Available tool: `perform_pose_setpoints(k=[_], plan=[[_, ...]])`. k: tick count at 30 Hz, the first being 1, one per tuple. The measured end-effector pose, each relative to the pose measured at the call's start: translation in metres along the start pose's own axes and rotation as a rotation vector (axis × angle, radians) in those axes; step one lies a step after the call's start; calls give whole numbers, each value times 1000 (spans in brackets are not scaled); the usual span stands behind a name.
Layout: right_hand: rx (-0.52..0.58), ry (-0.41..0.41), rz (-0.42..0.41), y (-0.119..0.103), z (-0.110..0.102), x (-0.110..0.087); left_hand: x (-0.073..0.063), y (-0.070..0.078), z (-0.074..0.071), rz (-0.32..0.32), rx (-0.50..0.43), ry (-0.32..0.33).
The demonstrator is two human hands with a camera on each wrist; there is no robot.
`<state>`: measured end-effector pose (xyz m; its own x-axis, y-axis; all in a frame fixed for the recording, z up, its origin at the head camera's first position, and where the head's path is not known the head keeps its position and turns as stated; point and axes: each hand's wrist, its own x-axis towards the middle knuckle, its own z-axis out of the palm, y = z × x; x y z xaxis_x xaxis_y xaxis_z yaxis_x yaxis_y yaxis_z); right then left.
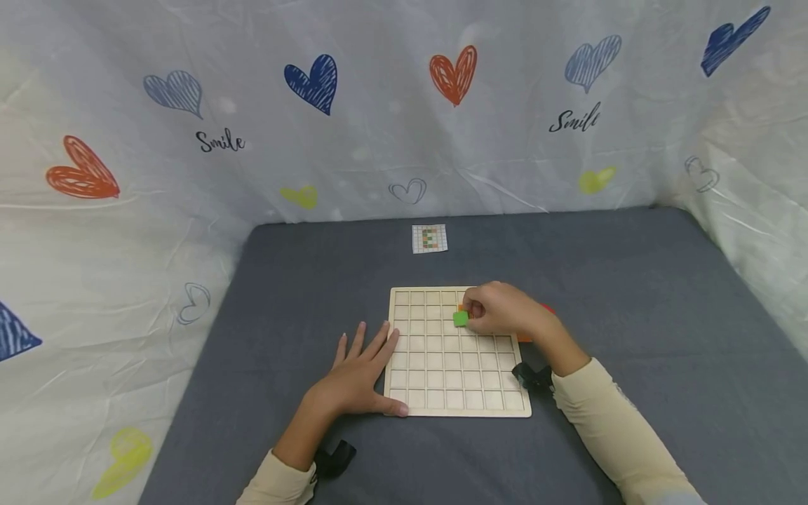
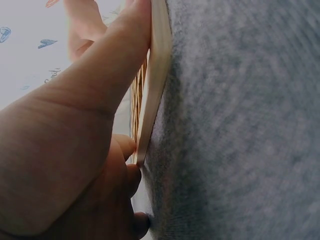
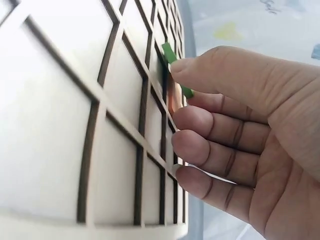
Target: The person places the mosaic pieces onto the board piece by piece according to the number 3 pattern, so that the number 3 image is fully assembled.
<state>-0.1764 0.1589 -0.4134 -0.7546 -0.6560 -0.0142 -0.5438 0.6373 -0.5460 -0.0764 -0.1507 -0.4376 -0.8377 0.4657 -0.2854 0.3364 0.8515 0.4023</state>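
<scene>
Green tile (image 1: 461, 319) sits pinched between the thumb and index finger of your right hand (image 1: 505, 308), with the other fingers curled in beside it. You have it over the far right part of the wooden grid board (image 1: 453, 380), tipped on a slant in the right wrist view; whether it touches the board, you cannot tell. Just beside it, an orange tile (image 3: 174, 95) shows partly behind your fingertips.

Your left hand (image 1: 356, 382) holds nothing in its fingers: they are spread, some fingertips at the board's left edge, the thumb resting on the near left corner.

Past your right hand, at the board's right side, a red piece (image 1: 547, 307) and an orange piece (image 1: 524, 339) peek out, mostly hidden by your hand and wrist. Beyond the board's far edge, well apart from your hands, lies a small card (image 1: 429, 239) printed with a grid of coloured squares. Board and card both lie on grey cloth (image 1: 315, 273), and behind that hangs a white sheet (image 1: 379, 140) with hearts and the word "Smile".
</scene>
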Motion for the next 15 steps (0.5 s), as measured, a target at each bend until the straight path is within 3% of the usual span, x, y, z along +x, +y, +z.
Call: perform_pose_setpoints(k=[8, 15], plan=[[7, 0, 57, -3, 3, 9, -1, 2, -1, 7, -9, 6], [52, 1, 50, -1, 8, 16, -2, 3, -2, -2, -6, 11]])
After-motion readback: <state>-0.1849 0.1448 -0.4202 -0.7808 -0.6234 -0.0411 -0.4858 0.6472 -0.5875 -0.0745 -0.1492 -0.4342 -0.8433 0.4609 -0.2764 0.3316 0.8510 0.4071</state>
